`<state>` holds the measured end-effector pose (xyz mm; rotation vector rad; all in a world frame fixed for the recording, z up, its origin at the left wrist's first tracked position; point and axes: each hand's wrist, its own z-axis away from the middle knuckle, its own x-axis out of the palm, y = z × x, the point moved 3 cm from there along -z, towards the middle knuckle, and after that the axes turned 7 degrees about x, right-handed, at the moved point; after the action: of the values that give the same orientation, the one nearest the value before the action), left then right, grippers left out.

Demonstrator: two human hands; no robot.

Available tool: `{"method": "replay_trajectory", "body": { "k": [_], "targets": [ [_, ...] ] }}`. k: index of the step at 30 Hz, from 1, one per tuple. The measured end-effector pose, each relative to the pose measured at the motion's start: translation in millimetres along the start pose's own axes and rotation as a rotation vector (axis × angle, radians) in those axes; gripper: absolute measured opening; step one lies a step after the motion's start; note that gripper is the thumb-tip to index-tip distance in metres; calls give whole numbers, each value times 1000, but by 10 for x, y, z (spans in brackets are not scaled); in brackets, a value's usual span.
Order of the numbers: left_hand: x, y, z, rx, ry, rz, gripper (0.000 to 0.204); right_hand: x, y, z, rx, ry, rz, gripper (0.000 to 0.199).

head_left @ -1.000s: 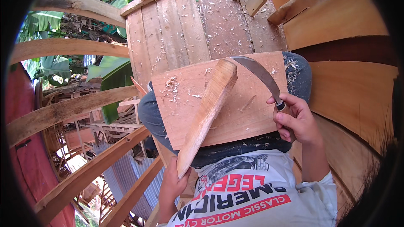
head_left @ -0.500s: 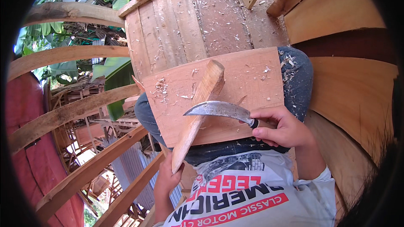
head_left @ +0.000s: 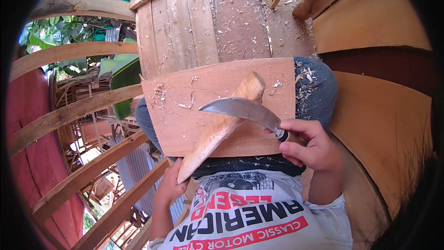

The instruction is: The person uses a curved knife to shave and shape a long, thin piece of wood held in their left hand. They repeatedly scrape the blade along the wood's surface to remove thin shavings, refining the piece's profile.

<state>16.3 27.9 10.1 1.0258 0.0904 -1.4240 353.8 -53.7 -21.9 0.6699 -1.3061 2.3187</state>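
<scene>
A board (head_left: pixel 171 129) lies across my lap, sprinkled with wood shavings. Slanting over it is a partly carved piece of wood (head_left: pixel 221 132), pale and tapered at its near end, squarer at the far end. My left hand (head_left: pixel 175 179) grips that tapered end at the board's near left edge. My right hand (head_left: pixel 312 146) is closed round the handle of a curved knife (head_left: pixel 245 109) at the right of the board. The blade points left and passes over the wood; whether it touches cannot be seen. The handle is mostly hidden in my fingers.
A plank floor (head_left: pixel 236 23) strewn with shavings lies beyond the board. Curved-looking wooden rails (head_left: pixel 74 106) run along the left, with leaves and corrugated sheets outside. Wooden panels (head_left: pixel 379 106) stand close on the right. Shavings cling to my right trouser leg (head_left: pixel 317 83).
The carved wood has turned, its far end swinging right and its near end shifting left with my left hand. The knife stays over it, its blade now showing a broader face.
</scene>
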Motion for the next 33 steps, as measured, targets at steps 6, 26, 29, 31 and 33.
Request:
{"method": "replay_trajectory", "body": {
  "k": [6, 26, 29, 31, 33],
  "targets": [
    [18, 11, 53, -56, -16, 68, 34, -94, -19, -26, 17, 269, -8, 36],
    [102, 21, 129, -82, 99, 152, 31, -3, -18, -57, -445, 462, 70, 34],
    [172, 37, 179, -117, 181, 118, 31, 223, 178, -121, -279, 336, 113, 30],
    [230, 110, 176, -184, 233, 148, 31, 354, 221, -115, -232, 318, 182, 23],
    [301, 214, 202, -232, 254, 166, 38, 443, 195, -120, -239, 304, 307, 16]
  ]
}}
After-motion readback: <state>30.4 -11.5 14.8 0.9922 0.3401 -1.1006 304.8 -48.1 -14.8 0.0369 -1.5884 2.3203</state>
